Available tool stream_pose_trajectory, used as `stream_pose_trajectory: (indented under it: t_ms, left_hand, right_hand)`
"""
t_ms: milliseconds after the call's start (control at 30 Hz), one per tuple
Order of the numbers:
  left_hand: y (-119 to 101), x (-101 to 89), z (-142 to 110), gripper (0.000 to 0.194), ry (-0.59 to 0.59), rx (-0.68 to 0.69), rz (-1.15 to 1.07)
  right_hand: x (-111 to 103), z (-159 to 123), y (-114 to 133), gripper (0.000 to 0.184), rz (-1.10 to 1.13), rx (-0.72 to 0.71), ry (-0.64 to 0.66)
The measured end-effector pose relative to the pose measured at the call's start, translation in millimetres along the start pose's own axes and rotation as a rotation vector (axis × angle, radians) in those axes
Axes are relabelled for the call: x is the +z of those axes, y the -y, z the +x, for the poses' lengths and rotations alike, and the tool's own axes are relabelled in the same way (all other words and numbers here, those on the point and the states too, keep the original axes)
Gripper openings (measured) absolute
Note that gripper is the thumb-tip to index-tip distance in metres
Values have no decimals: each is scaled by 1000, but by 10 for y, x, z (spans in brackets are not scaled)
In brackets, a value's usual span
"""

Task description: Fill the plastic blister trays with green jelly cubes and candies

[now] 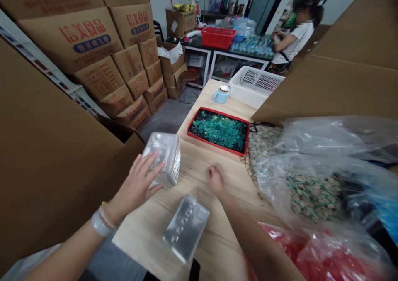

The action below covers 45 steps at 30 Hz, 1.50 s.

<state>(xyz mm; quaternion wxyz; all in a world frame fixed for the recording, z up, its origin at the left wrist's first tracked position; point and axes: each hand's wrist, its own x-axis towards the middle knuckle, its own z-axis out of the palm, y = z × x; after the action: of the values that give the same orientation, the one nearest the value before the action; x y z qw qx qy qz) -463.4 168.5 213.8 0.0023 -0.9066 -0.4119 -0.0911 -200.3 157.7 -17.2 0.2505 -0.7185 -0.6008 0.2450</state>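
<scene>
My left hand (144,175) lies with spread fingers against a clear plastic container (168,156), which looks like a stack of see-through trays at the table's left edge. Over the middle of the wooden table, my right hand (215,180) is curled into a fist; what it holds, if anything, is hidden. Between my arms a flat clear plastic tray (186,229) with small raised marks lies on the table. Beyond my right hand is a red-rimmed tray (217,145) with many small green pieces on a dark bottom.
Clear bags (314,194) of small wrapped pieces and red plastic (311,252) crowd the right side. A blue mug (222,95) and white basket (242,89) stand at the far end. Cardboard boxes (90,32) are stacked at left. A person (292,40) works behind.
</scene>
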Motion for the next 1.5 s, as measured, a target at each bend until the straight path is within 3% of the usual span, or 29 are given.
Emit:
stream_pose_trajectory:
  t_ms: [67,233,300,400,533,633,700,767,867,933,1033,1133,1300,1500]
  left_hand:
    - [-254,58,-132,37,-84,-4,-130]
    - [-823,394,-345,25,198,-78,-481]
    - [-870,503,-354,24,190,-136,-521]
    - [-761,496,-339,29,-1,-141,-497]
    - [-571,222,-322,38,-340,-205,-402]
    - [-616,78,-278,41,-411,-213,-426]
    - [-735,131,-191,39,-296,-164,-518]
    - [-866,330,-37,32,-64,-170,-646]
    - [-964,837,309,21,268,-311,-764]
    - [-941,1213,562,21,359,-478,-692]
    - [-840,1659,845,23,402,-762,-501]
    - [-758,1898,933,26,392,-899,-406]
    - [-682,2044,869,27,369,-956,-337]
    - [-582,2095,866,22,404,-910,-335]
  right_hand:
    - [24,84,9,17,-21,-11,12]
    - [98,117,105,19,-44,-46,50]
    - [161,150,204,18,-24,-101,92]
    - [297,234,379,16,7,-174,145]
    - [456,296,541,16,15,-198,153]
    - [467,280,522,15,22,-162,115]
    - [386,260,396,15,32,-104,60]
    - [234,248,180,20,40,-15,-24]
    - [-35,260,-192,26,49,114,-145]
    - [-160,297,-365,25,62,145,-176]
    - [-215,370,-444,18,87,130,-171]
    - [-184,408,-403,12,123,115,-162]
    - [-163,421,-390,9,259,163,-170]
    - [-268,401,-536,14,573,328,-212]
